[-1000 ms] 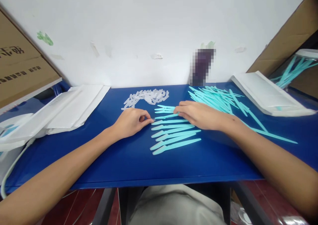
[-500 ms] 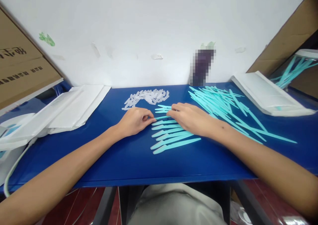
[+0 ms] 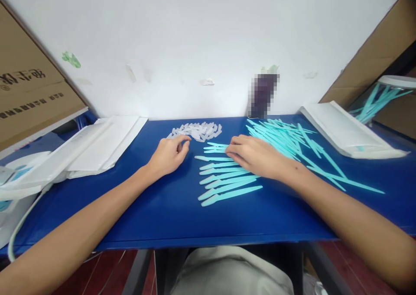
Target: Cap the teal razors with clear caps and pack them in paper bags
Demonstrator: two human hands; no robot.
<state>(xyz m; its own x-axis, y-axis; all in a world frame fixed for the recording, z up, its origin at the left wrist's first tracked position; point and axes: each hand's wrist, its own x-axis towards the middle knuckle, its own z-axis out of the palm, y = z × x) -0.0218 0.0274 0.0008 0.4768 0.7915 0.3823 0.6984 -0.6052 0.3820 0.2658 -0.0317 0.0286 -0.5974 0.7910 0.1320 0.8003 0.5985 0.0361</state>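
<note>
A: What is each hand doing?
B: The left hand [image 3: 168,154] is loosely curled, thumb parted from forefinger, nothing visible between them, right beside the pile of pale pieces [image 3: 203,132] near the back edge of the desk [image 3: 152,212]. The right hand [image 3: 248,153] lies over the handles of the rear sticks in the row of turquoise sticks [image 3: 227,187]; its contact is hidden, so I can't tell whether it pinches one or merely rests.

A: And the row?
B: Mid-desk, between back and front edges, broad ends toward the left edge. The loose heap of sticks [image 3: 279,134] lies by the back edge, right of the pile.

A: How would you work it well?
B: I'd steady one stick by its handle — fingers clear of the broad end — and pinch the pale pieces singly and lightly, since they look small and probably slip easily.

A: Spacing?
B: Leave gaps. The rear sticks sit bunched, so nudging one could shift its neighbours.
</note>
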